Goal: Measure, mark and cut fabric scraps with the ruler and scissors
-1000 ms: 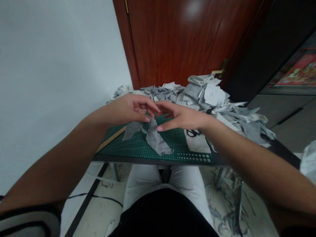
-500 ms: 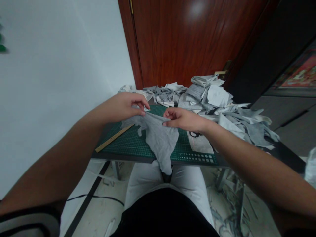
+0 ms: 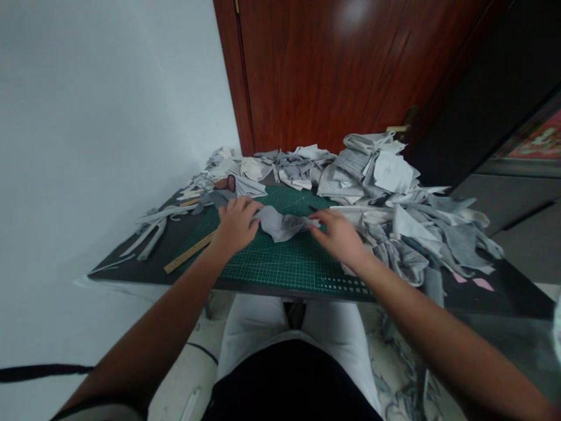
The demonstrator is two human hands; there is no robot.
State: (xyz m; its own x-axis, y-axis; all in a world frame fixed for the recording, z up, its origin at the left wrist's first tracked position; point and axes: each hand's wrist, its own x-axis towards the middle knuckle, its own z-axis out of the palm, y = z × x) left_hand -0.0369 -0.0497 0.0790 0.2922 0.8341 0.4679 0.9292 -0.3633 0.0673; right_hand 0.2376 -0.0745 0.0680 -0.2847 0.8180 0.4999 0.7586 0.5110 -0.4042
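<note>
The left hand [image 3: 236, 225] lies palm down and open at the near end of the grey fabric scrap [image 3: 280, 225], its fingers resting on the cloth without gripping it. The right hand [image 3: 337, 237] is also open, its fingertips at or just beside the scrap's far tip. Having been held up between both hands a moment ago, the scrap now lies crumpled on the green cutting mat [image 3: 280, 269], between the hands. A wooden ruler [image 3: 188, 252] sits on the mat's left edge, and pale fabric strips [image 3: 151, 234] lie further left on the black desk [image 3: 114, 269]. A heap of grey and white fabric offcuts [image 3: 385, 175] rises beyond and right of the mat.
</note>
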